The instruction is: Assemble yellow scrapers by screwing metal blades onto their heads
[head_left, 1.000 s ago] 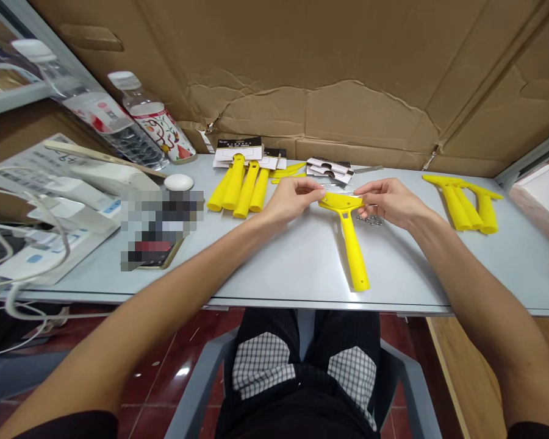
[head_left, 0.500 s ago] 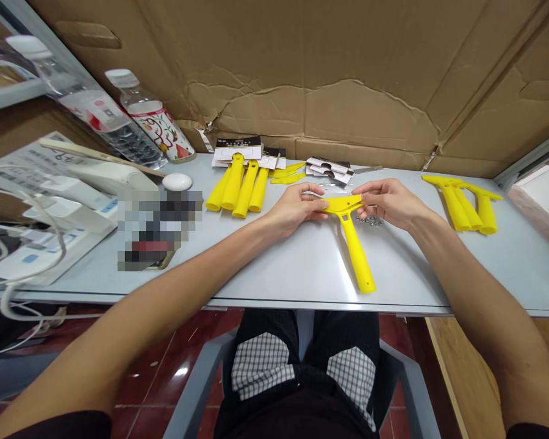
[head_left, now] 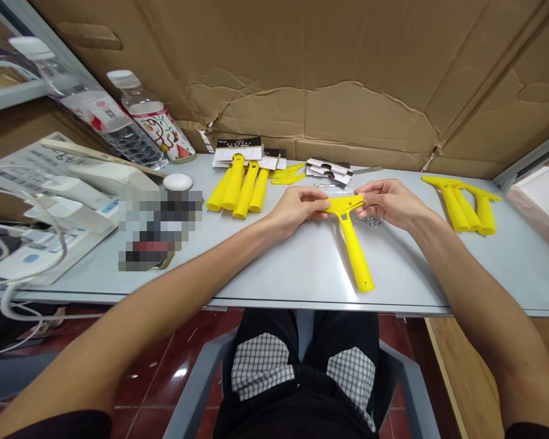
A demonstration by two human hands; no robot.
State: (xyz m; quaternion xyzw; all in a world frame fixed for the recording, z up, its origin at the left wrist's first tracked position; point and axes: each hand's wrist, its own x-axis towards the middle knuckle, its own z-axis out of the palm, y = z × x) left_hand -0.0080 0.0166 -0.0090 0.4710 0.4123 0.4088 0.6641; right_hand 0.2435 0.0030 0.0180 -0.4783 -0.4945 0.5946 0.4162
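A yellow scraper handle (head_left: pixel 357 256) points toward the table's front edge, its wide head at the far end. My left hand (head_left: pixel 297 211) grips the left end of that head between thumb and fingers. At the head's right end, my right hand (head_left: pixel 391 204) pinches the corner. Small metal screws (head_left: pixel 369 221) lie in a pile just below my right fingers. Behind the head are thin clear or metallic strips (head_left: pixel 333 186), partly hidden. Folded cards (head_left: pixel 329 169) and flat yellow pieces (head_left: pixel 288 175) lie farther back.
Several yellow handles (head_left: pixel 244 192) with header cards (head_left: pixel 238 149) lie left of centre; more yellow scrapers (head_left: pixel 466 204) are at right. Two bottles (head_left: pixel 158 125), a white oval object (head_left: pixel 178 182), white boxes and cables (head_left: pixel 64 244) fill the left. Cardboard (head_left: pixel 348 73) stands behind the table.
The handle's lower end has shifted very slightly left. Both hands keep their hold on the scraper head, nearly unmoved.
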